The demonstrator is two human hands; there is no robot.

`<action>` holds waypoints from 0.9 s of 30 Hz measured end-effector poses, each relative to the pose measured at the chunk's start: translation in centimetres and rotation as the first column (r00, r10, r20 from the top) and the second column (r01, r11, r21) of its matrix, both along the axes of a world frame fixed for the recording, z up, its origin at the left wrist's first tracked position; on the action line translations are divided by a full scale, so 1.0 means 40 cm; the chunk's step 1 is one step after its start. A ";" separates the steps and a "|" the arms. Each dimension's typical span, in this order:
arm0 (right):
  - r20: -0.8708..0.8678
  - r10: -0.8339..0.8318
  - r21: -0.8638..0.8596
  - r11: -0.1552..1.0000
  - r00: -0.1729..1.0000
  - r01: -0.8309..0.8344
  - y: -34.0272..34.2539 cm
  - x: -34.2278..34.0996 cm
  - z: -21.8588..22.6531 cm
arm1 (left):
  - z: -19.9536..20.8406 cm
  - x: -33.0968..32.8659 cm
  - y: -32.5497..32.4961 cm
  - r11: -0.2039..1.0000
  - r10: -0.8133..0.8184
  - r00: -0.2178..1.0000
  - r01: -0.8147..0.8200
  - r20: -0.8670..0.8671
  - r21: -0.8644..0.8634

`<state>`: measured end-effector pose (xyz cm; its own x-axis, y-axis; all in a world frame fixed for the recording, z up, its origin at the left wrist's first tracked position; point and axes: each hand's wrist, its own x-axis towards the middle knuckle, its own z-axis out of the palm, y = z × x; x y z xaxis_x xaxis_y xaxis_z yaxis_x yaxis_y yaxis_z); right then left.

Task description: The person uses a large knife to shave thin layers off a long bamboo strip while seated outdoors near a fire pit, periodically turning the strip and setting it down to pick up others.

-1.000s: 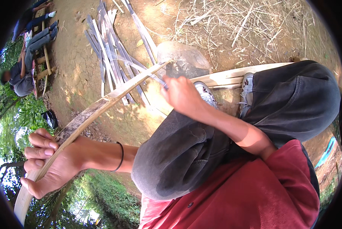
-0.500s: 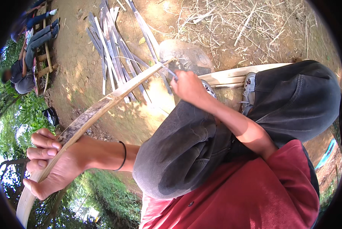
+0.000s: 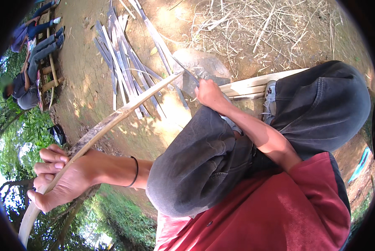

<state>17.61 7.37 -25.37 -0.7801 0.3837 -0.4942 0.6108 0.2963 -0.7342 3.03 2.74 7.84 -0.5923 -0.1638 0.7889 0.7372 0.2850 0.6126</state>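
My left hand (image 3: 68,180) is closed round a long, pale bamboo strip (image 3: 126,109) with a dark mottled patch on one face. The strip slants from lower left up toward the centre, its far end over the ground. In my right hand (image 3: 212,97) is a knife (image 3: 188,72), gripped by a handle that the fingers hide. The dark, narrow blade points up and left, just beside the strip's far end; whether they touch I cannot tell. Below the blade is a large grey stone (image 3: 210,62).
Several split strips (image 3: 120,58) lie piled on the dirt at upper left. Curly shavings (image 3: 258,29) cover the ground at upper right. Pale split lengths (image 3: 244,88) lie by my shoes (image 3: 271,98). People sit on a wooden bench (image 3: 49,85) at far left.
The knife has moved a little right, from across the strip's tip to just beyond it. A thin sliver at the tip no longer shows. The strip's far end sits slightly lower.
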 end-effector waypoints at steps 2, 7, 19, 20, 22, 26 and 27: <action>0.005 -0.025 -0.147 0.989 1.000 0.026 -0.003 -0.015 0.061 | 0.008 -0.011 -0.015 1.000 -0.023 1.000 0.024 -0.017 0.006; -0.315 -0.044 -0.154 0.988 0.948 -0.005 -0.001 -0.020 0.254 | -0.003 -0.020 -0.019 1.000 -0.009 0.999 0.010 -0.037 0.025; -0.334 -0.052 -0.243 0.969 0.941 -0.032 0.022 -0.020 0.263 | 0.010 -0.023 -0.042 0.989 -0.137 0.990 0.138 0.031 -0.053; -0.351 -0.030 -0.238 0.970 0.936 -0.058 0.025 -0.022 0.305 | 0.016 -0.023 -0.057 0.975 -0.206 0.977 0.210 0.061 -0.077; -0.385 -0.001 -0.215 0.973 0.923 -0.089 0.032 -0.027 0.349 | 0.013 -0.032 -0.073 0.922 -0.372 0.920 0.382 0.124 -0.067; -0.302 -0.035 -0.235 0.971 0.953 -0.038 0.022 -0.030 0.321 | 0.032 -0.055 -0.129 0.769 -0.631 0.756 0.640 0.175 0.008; -0.290 -0.018 -0.223 0.973 0.957 -0.049 0.015 -0.032 0.320 | 0.031 -0.054 -0.139 0.780 -0.618 0.768 0.625 0.168 0.008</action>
